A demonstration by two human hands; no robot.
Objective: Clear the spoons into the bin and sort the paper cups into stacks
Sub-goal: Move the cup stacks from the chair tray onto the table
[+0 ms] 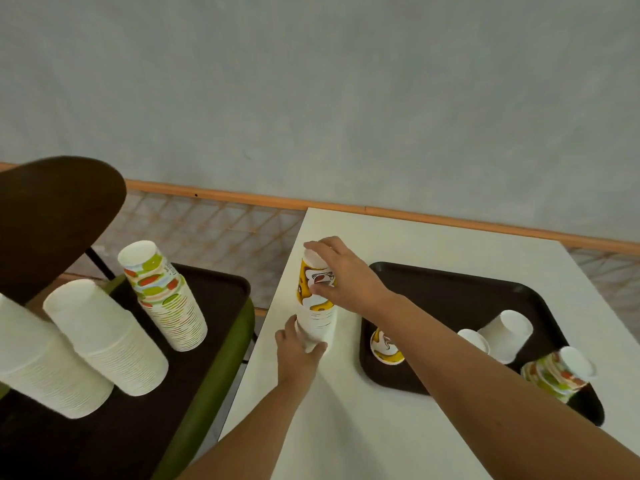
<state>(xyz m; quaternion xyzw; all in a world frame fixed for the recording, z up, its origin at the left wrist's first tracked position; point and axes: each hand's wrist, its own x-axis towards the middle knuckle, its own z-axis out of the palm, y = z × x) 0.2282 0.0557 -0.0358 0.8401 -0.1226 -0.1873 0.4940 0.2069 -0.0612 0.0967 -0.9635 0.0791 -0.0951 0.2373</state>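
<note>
Items listed by position against the white table (433, 244). Well off the table's left edge, on a side tray (138, 427) carried by a green seat (214, 368): two plain white stacks (45, 362) (107, 337) and one green-and-red patterned stack (166, 299). Each held one print only, apparently parked there as finished sorts. At the table's left edge: the left hand (298, 351), with fingers and thumb wrapped round the foot of the yellow-printed stack (317, 323), likely to steady so tall a column. The stack stood on the table, leaning a little. The right hand (343, 271) was closed over the stack's topmost cup, fingers curled at the rim and thumb on the printed side, judged to be seating that cup down into its fellows. On the table's right half: a dark tray (450, 292) holding the unsorted remainder. This comprised one loose yellow cup (386, 348) on its side nearest the stack, a small white cup (474, 341), a larger white cup (505, 336) tipped over, and a patterned cup (550, 375) with a white cup (576, 363) lodged in it, a mixed pair needing separation. No spoons or bin were in view.
</note>
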